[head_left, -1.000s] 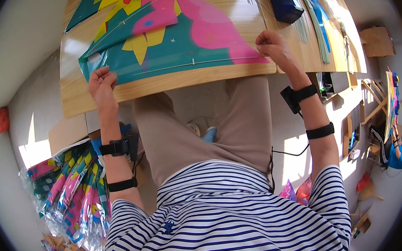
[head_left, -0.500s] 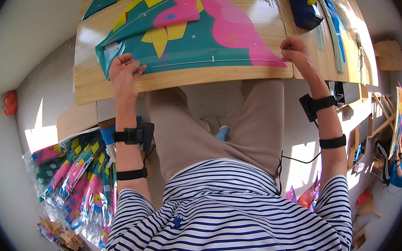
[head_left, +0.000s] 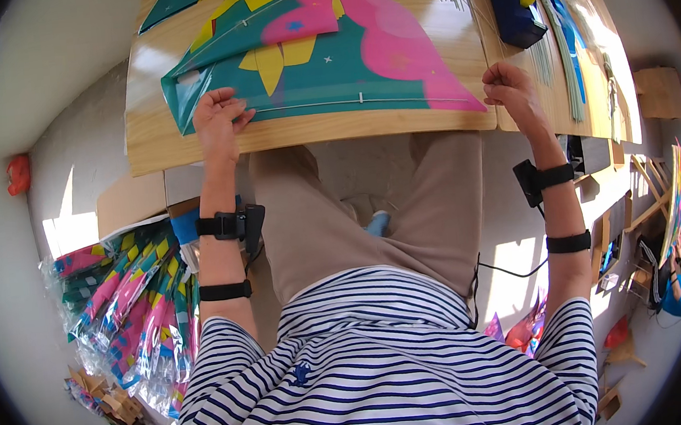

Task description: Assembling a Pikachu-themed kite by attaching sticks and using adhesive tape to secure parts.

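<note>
A teal, pink and yellow kite (head_left: pixel 390 42) lies on the wooden table, its left part folded over. A thin white rod (head_left: pixel 307 104) with a small white fitting runs along its near edge. My left hand (head_left: pixel 219 119) is over the teal near-left part, close to the rod's left end, fingers curled toward the thumb. At the pink right corner, my right hand (head_left: pixel 512 91) has its fingertips pinched together. Whatever is between the fingers of either hand is too small to make out.
A dark blue tape dispenser (head_left: pixel 511 11) with a yellow roll stands at the table's right, by bundles of thin rods (head_left: pixel 542 65) and blue strips. Plastic-wrapped colourful kites (head_left: pixel 134 303) are piled at lower left. Another person in blue (head_left: pixel 678 292) is at far right.
Both hands have shifted slightly to the right, the left one also a little toward me. The kite lies almost as before.
</note>
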Demonstrator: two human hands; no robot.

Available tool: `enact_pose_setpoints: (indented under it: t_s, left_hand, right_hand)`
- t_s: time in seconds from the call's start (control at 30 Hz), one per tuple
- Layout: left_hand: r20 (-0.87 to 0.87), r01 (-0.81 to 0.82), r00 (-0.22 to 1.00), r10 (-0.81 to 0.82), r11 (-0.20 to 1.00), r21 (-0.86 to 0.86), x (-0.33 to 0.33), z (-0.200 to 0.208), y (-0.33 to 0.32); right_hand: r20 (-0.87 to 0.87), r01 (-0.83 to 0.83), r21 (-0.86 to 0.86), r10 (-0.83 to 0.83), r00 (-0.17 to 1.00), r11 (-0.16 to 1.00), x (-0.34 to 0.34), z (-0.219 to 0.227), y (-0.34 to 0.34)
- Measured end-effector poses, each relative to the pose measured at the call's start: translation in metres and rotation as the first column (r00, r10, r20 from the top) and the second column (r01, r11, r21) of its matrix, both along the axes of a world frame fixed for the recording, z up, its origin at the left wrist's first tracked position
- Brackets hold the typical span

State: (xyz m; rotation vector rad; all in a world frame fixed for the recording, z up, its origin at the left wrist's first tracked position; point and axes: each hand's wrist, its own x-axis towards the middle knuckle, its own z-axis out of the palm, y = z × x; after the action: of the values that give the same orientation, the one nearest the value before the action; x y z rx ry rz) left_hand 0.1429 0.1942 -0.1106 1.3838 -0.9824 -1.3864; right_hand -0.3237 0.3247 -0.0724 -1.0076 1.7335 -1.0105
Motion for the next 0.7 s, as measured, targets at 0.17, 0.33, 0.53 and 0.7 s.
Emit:
enact_pose_setpoints:
  t_s: [0.17, 0.33, 0.53, 0.7]
  left_hand:
    - [-0.008, 0.005, 1.000, -0.005, 1.000, 0.006, 0.0008, -0.0006, -0.0005]
    - [-0.012, 0.017, 1.000, -0.016, 1.000, 0.016, -0.0019, 0.0027, -0.0012]
    - [-0.016, 0.025, 1.000, -0.024, 1.000, 0.017, 0.0006, 0.0016, -0.0018]
    - [-0.008, 0.026, 1.000, -0.026, 1.000, 0.016, -0.0005, 0.0010, -0.0029]
  right_hand:
    - [-0.011, -0.001, 0.020, 0.001, 1.000, 1.000, -0.0050, -0.0019, -0.0007]
    - [-0.007, 0.007, 0.008, -0.007, 1.000, 1.000, -0.0059, -0.0028, 0.0010]
    - [-0.028, 0.008, 0.022, -0.007, 1.000, 1.000, -0.0010, 0.0019, -0.0005]
    - [-0.032, -0.029, 0.042, 0.030, 0.999, 0.999, -0.0087, -0.0042, 0.0007]
